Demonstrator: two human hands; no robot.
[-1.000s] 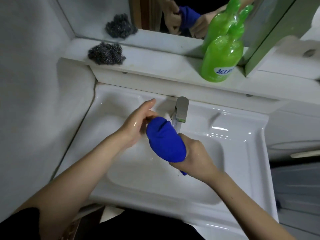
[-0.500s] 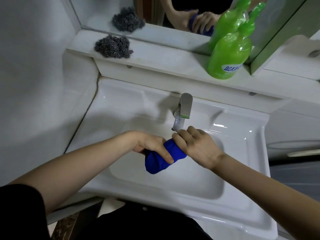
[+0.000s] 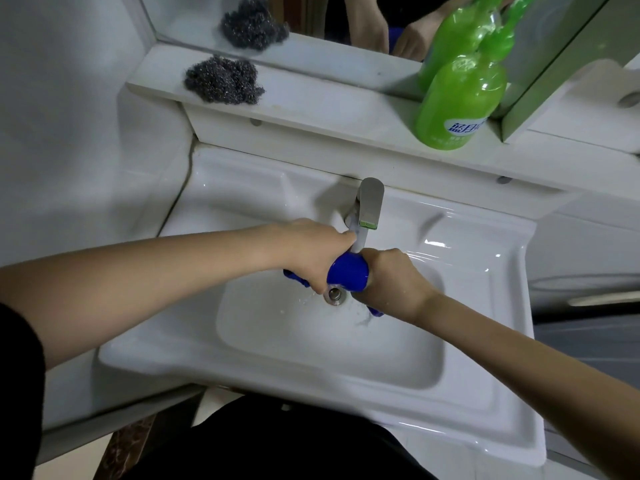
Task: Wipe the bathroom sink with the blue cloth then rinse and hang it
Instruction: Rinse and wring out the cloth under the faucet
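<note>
While water runs from the faucet (image 3: 370, 206) onto the rolled blue cloth (image 3: 347, 276), I read this as the rinse-and-wring step: the wiping looks done, the hanging is not yet begun. My left hand (image 3: 311, 252) has its grip clamped on the left end of the cloth, my right hand (image 3: 391, 278) has its grip clamped on the right end, and the roll sits between them just above the drain (image 3: 334, 294), near the back of the sink (image 3: 467, 341) basin. A tail of cloth pokes out below each fist.

Next, I judge, comes a firm twist in opposite directions to squeeze the water out, then shutting off the tap and finding a place to hang the cloth (no hook or rail shows from here, so that will take a look around).

White glazed ceramic, wet and glossy, makes up the basin. Behind it a narrow white ledge (image 3: 311, 109) carries a steel wool scourer (image 3: 223, 81) toward its left end and a green soap bottle (image 3: 460, 102) toward its right, with a mirror (image 3: 346, 19) above. Grey wall closes the left side.
</note>
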